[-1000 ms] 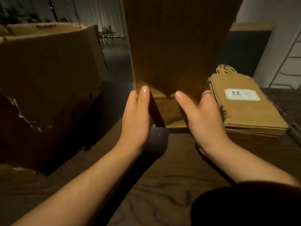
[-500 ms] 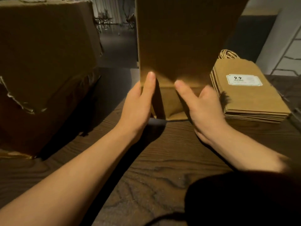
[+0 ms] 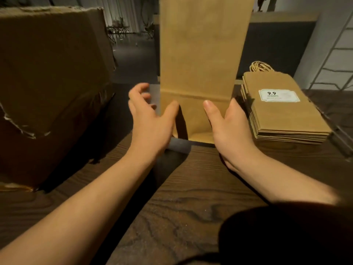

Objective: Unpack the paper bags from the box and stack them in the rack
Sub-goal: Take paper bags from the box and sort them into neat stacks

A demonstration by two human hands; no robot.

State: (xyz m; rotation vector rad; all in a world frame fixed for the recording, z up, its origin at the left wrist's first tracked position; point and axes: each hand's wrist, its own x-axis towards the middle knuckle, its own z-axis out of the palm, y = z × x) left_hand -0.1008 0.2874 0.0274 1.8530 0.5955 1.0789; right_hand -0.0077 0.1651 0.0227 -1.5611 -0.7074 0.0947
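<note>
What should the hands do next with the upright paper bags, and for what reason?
Probably lay the upright paper bags flat onto the stack at their right. The left hand is open beside them; the right hand steadies their lower edge.

There was one view only, from a wide-angle camera worn on the person's head. It looked forward and down along both forearms onto the desk (image 3: 191, 217), close above it. The left hand (image 3: 149, 121) and right hand (image 3: 229, 127) sat near mid-frame, and an upright paper bag (image 3: 202, 64) filled the centre top. The frame edges bowed outward.
</note>
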